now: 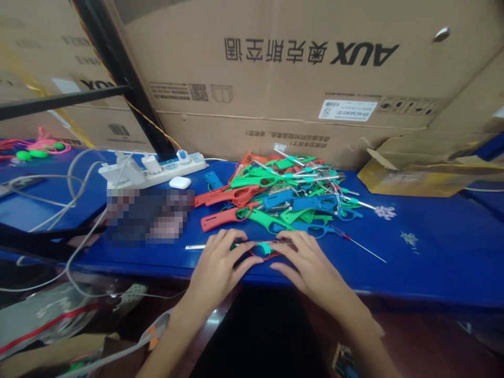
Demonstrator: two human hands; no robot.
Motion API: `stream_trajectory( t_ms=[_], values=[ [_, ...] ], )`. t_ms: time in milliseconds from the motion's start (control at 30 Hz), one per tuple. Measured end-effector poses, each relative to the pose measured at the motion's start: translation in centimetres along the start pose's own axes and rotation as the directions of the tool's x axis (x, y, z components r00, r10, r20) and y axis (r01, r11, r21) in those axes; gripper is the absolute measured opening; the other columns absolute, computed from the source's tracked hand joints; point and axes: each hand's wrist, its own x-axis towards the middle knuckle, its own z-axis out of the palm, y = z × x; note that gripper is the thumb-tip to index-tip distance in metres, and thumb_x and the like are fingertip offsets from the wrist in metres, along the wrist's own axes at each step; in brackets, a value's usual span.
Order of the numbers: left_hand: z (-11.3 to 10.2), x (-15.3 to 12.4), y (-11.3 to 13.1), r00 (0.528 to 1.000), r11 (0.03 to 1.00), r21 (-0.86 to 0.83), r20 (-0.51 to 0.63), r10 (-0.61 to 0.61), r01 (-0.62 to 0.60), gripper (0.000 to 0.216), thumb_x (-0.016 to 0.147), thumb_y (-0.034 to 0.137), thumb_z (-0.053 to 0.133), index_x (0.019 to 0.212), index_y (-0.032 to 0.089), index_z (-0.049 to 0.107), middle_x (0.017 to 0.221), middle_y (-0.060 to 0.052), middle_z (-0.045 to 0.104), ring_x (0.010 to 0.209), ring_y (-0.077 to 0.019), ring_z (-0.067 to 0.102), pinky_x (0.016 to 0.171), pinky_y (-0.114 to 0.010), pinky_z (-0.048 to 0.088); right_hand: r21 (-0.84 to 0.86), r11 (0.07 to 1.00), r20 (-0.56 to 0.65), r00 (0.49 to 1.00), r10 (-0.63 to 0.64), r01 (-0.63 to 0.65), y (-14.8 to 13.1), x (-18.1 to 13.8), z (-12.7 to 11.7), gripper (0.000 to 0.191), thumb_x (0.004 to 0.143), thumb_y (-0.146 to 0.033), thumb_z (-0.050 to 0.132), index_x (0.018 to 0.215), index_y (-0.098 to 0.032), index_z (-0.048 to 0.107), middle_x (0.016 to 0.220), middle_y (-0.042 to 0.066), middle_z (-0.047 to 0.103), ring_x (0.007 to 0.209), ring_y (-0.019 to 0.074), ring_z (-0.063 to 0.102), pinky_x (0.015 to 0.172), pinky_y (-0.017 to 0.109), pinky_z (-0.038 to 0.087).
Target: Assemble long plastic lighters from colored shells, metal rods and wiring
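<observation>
My left hand (220,262) and my right hand (311,262) rest side by side on the front of the blue table (433,252). Together they press down on a red plastic handle piece (264,250) with a teal part at its middle and a thin metal rod sticking out to the left. The fingers of both hands are curled over this piece. Just behind it lies a pile of red, green and blue plastic handles (275,202) mixed with metal rods.
A white power strip (157,169) with chargers and a white earbud case (180,182) lie at the back left, with cables trailing off. A blurred patch (149,215) sits left of my hands. Large cardboard boxes (299,79) stand behind. A loose needle tool (360,244) lies to the right.
</observation>
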Motion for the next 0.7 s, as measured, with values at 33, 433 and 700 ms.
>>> stream_trajectory(
  t_ms=[33,433,700],
  values=[
    [-0.02,-0.05,0.03,1.000,1.000,0.014,-0.010,0.009,-0.009,0.024,0.098,0.040,0.066,0.111,0.020,0.072,0.111,-0.007,0.068,0.097,-0.0226,0.060,0.082,-0.038,0.042,0.006,1.000,0.000,1.000,0.001,-0.001,0.00,-0.04,0.00,0.034,0.101,-0.040,0.061,0.131,-0.024,0.065,0.133,0.012,0.061,0.125,0.0288,0.055,0.105,0.049,0.050],
    [-0.20,0.25,0.00,1.000,1.000,0.004,0.012,0.005,-0.005,0.023,0.097,0.042,0.068,0.109,0.023,0.071,0.109,-0.003,0.073,0.096,-0.0200,0.064,0.081,-0.035,0.039,0.044,0.999,0.002,1.000,0.021,-0.021,-0.02,-0.07,-0.18,0.032,0.101,-0.040,0.060,0.129,-0.027,0.066,0.133,0.010,0.060,0.125,0.0278,0.055,0.104,0.047,0.050],
    [-0.24,0.21,-0.10,0.999,1.000,-0.011,0.043,0.003,-0.003,0.021,0.097,0.041,0.067,0.109,0.024,0.070,0.110,-0.003,0.071,0.097,-0.0209,0.060,0.083,-0.036,0.039,0.043,0.999,0.005,1.000,0.023,-0.023,0.06,-0.10,-0.16,0.033,0.101,-0.041,0.061,0.131,-0.027,0.066,0.134,0.010,0.060,0.125,0.0273,0.055,0.105,0.047,0.050]
  ],
)
